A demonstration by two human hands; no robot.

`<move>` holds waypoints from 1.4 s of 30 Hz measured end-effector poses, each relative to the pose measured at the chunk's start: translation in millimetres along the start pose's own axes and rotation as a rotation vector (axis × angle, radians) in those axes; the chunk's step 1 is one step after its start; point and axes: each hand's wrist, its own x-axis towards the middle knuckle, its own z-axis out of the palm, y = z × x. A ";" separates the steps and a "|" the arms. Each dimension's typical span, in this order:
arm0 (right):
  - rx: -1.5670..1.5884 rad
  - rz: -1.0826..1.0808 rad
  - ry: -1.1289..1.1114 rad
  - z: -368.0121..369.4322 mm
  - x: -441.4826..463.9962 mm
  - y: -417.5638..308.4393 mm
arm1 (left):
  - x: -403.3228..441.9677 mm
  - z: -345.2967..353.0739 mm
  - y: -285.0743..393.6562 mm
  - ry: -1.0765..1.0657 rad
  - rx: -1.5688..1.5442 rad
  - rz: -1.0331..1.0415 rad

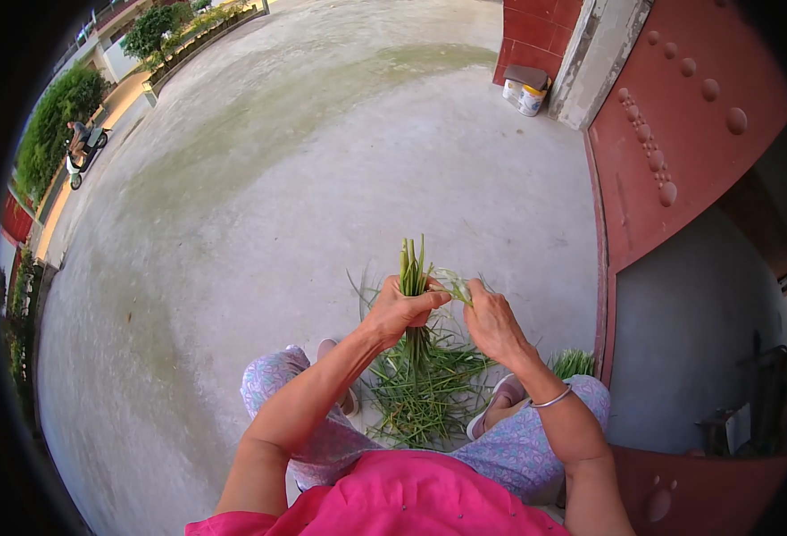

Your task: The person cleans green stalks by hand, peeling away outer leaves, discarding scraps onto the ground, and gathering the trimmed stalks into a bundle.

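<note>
My left hand [404, 309] is closed around an upright bunch of long green chive-like stalks [413, 268]. Their cut-looking ends stick up above the fist, and the thin leaves hang down below it. Beside it on the right, my right hand [493, 323] pinches a few pale green strands [456, 289] at the bunch's side. Whether these strands are still joined to the bunch, I cannot tell. Under both hands, a loose pile of green leaves [424, 393] lies on the concrete between my shoes.
More green leaves [572, 362] stand by my right knee. A red metal door [670, 152] is at the right, with white buckets [524, 96] near its far post. Across the concrete yard [340, 161], a person rides a scooter [86, 154] at the far left.
</note>
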 end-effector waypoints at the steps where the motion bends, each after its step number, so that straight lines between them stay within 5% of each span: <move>1: -0.014 -0.005 0.009 0.7 0.2 0.0 | 0.3 -0.8 -0.4 0.003 -0.005 0.001; 11: -0.242 -0.032 0.043 -8.5 -0.1 -4.2 | 0.5 -10.1 6.3 0.070 -0.057 0.024; 27: -0.602 -0.137 0.059 13.1 -4.5 -0.5 | -0.2 -0.7 -11.6 0.069 0.385 0.121; 42: -0.626 -0.152 0.079 5.3 -3.6 -4.0 | 2.1 -4.7 -10.2 0.190 0.224 0.096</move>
